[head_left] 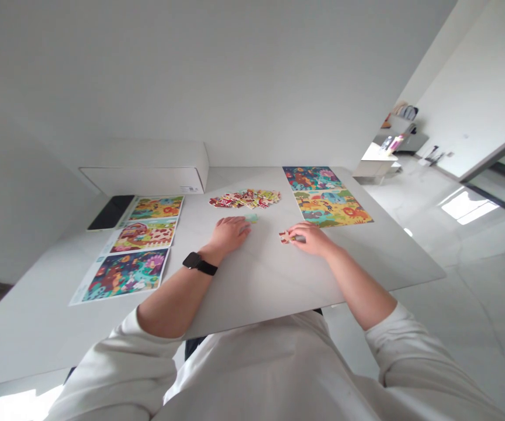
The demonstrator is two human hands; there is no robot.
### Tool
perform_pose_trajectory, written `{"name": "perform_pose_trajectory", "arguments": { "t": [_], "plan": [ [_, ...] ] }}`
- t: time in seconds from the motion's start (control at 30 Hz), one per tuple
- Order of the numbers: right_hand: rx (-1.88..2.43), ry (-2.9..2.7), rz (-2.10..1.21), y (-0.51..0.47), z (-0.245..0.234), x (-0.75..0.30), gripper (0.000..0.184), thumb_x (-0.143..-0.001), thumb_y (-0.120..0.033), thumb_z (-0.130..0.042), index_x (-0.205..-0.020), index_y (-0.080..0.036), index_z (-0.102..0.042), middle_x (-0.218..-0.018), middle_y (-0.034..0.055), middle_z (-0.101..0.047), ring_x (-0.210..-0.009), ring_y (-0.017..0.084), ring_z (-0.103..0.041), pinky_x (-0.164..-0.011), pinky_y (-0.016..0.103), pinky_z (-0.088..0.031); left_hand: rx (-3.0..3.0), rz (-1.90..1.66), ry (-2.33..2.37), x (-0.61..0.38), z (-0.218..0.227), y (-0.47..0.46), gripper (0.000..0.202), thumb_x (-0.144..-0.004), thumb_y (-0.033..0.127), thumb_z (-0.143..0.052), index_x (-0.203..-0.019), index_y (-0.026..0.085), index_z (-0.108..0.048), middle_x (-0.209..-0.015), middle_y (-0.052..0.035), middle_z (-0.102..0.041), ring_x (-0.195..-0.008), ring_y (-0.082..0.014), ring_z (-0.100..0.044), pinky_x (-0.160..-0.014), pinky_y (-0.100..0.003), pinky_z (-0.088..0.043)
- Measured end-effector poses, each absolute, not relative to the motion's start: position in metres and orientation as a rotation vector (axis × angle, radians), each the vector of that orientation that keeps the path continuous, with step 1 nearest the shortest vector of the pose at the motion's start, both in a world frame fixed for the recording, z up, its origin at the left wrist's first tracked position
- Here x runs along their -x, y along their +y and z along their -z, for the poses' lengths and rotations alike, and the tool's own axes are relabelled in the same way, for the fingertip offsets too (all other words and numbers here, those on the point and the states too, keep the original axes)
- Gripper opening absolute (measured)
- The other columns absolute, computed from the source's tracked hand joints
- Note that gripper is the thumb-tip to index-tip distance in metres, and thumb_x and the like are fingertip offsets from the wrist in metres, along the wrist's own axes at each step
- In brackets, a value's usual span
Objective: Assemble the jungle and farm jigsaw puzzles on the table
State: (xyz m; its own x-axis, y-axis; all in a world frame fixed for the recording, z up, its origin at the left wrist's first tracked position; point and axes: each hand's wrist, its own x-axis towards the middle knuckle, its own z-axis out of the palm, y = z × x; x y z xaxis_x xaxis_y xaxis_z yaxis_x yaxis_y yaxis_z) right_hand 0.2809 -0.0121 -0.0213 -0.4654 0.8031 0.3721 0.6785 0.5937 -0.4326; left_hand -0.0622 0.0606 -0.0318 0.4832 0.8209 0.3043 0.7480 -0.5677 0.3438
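Note:
My right hand [310,238] pinches a small red and white jigsaw piece [284,237] just above or on the table; I cannot tell which. On the tabletop rests my left hand [231,233], palm down with its fingers stretched out, and a black watch [200,263] is on that wrist. Beyond those fingertips lies a pale green and blue jigsaw piece [251,218]. Farther back is a heap of loose jigsaw pieces [248,199], mostly red, cream and green, overlapping one another.
Two finished-looking picture puzzles [331,209] lie at the back right. On the left is a printed sheet [125,275] with three colourful pictures, a black phone [111,213] at its top. A white box [147,180] stands behind, against the wall. The table's front edge is near my body.

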Motion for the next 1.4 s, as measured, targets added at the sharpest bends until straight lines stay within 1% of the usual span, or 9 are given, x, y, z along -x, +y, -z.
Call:
{"name": "perform_pose_trajectory", "arguments": {
  "t": [0.07,0.17,0.37,0.53,0.6,0.7,0.87,1.1,1.4],
  "plan": [
    [1.205,-2.227,-0.273,-0.011,0.019,-0.282,0.009,-0.092,-0.031,-0.078,-0.1,-0.029,-0.082,-0.129,0.0108,-0.077,-0.122,0.03,-0.072,-0.111,0.052,-0.054,-2.529,-0.739,1.353,0.061,0.027,0.06,0.034,-0.099,0.036,-0.057,-0.122,0.029,-0.081,-0.143,-0.0083,-0.074,-0.133,-0.0316,-0.066,-0.119,-0.049,-0.046],
    [1.241,-2.123,-0.189,-0.003,0.007,-0.288,0.016,-0.096,-0.037,-0.074,-0.107,-0.029,-0.081,-0.138,0.0113,-0.073,-0.13,0.03,-0.067,-0.116,0.054,-0.05,-2.419,-0.971,1.353,0.06,0.015,0.057,0.032,-0.102,0.034,-0.053,-0.114,0.024,-0.081,-0.123,-0.0104,-0.08,-0.115,-0.028,-0.072,-0.107,-0.042,-0.053],
    [1.348,-2.106,-0.139,0.03,-0.025,-0.298,0.02,-0.096,-0.032,-0.07,-0.114,-0.027,-0.079,-0.123,0.0095,-0.078,-0.121,0.029,-0.071,-0.112,0.049,-0.054,-2.232,-0.941,1.471,0.059,0.002,0.049,0.016,-0.097,0.034,-0.068,-0.091,0.021,-0.077,-0.09,-0.0053,-0.078,-0.077,-0.0199,-0.067,-0.075,-0.031,-0.049],
    [1.505,-2.106,-0.174,0.073,-0.029,-0.284,0.02,-0.094,-0.028,-0.071,-0.112,-0.025,-0.079,-0.12,0.0089,-0.08,-0.115,0.027,-0.074,-0.106,0.044,-0.057,-2.214,-0.809,1.576,0.059,0.004,0.048,0.035,-0.1,0.048,-0.065,-0.078,0.021,-0.069,-0.072,-0.0026,-0.069,-0.067,-0.0186,-0.059,-0.066,-0.03,-0.041],
    [1.552,-2.113,-0.191,0.091,-0.027,-0.273,0.022,-0.093,-0.025,-0.072,-0.114,-0.024,-0.079,-0.12,0.0088,-0.081,-0.115,0.027,-0.074,-0.106,0.043,-0.056,-2.268,-0.812,1.543,0.06,0.007,0.05,0.034,-0.104,0.044,-0.058,-0.081,0.021,-0.07,-0.076,-0.0043,-0.071,-0.074,-0.0207,-0.062,-0.071,-0.032,-0.046],
    [1.643,-2.129,-0.195,0.118,-0.022,-0.255,0.024,-0.093,-0.023,-0.072,-0.116,-0.023,-0.079,-0.122,0.0094,-0.08,-0.116,0.027,-0.074,-0.107,0.042,-0.056,-2.371,-0.87,1.46,0.063,0.012,0.054,0.024,-0.104,0.031,-0.053,-0.1,0.021,-0.075,-0.099,-0.009,-0.078,-0.097,-0.0258,-0.069,-0.092,-0.038,-0.053],
    [1.759,-2.185,-0.135,0.152,-0.014,-0.224,0.03,-0.096,-0.027,-0.072,-0.124,-0.018,-0.077,-0.127,0.0139,-0.078,-0.119,0.028,-0.072,-0.107,0.039,-0.054,-2.488,-0.804,1.341,0.066,0.022,0.057,0.029,-0.098,0.024,-0.06,-0.122,0.023,-0.076,-0.131,-0.0112,-0.075,-0.125,-0.0293,-0.066,-0.115,-0.048,-0.05],
    [1.919,-2.176,-0.084,0.173,-0.004,-0.2,0.035,-0.097,-0.039,-0.072,-0.126,-0.021,-0.077,-0.128,0.0148,-0.077,-0.118,0.029,-0.071,-0.104,0.038,-0.053,-2.466,-0.602,1.376,0.065,0.025,0.052,0.033,-0.099,0.032,-0.065,-0.129,0.03,-0.079,-0.145,-0.0089,-0.069,-0.137,-0.0317,-0.061,-0.122,-0.054,-0.046],
    [1.904,-2.159,-0.179,0.183,-0.001,-0.202,0.036,-0.092,-0.034,-0.075,-0.127,-0.023,-0.077,-0.129,0.0105,-0.078,-0.116,0.026,-0.072,-0.1,0.034,-0.054,-2.455,-0.634,1.398,0.062,0.027,0.048,0.037,-0.099,0.033,-0.065,-0.134,0.029,-0.078,-0.146,-0.0094,-0.067,-0.137,-0.0318,-0.06,-0.125,-0.052,-0.044]
  ]
}}
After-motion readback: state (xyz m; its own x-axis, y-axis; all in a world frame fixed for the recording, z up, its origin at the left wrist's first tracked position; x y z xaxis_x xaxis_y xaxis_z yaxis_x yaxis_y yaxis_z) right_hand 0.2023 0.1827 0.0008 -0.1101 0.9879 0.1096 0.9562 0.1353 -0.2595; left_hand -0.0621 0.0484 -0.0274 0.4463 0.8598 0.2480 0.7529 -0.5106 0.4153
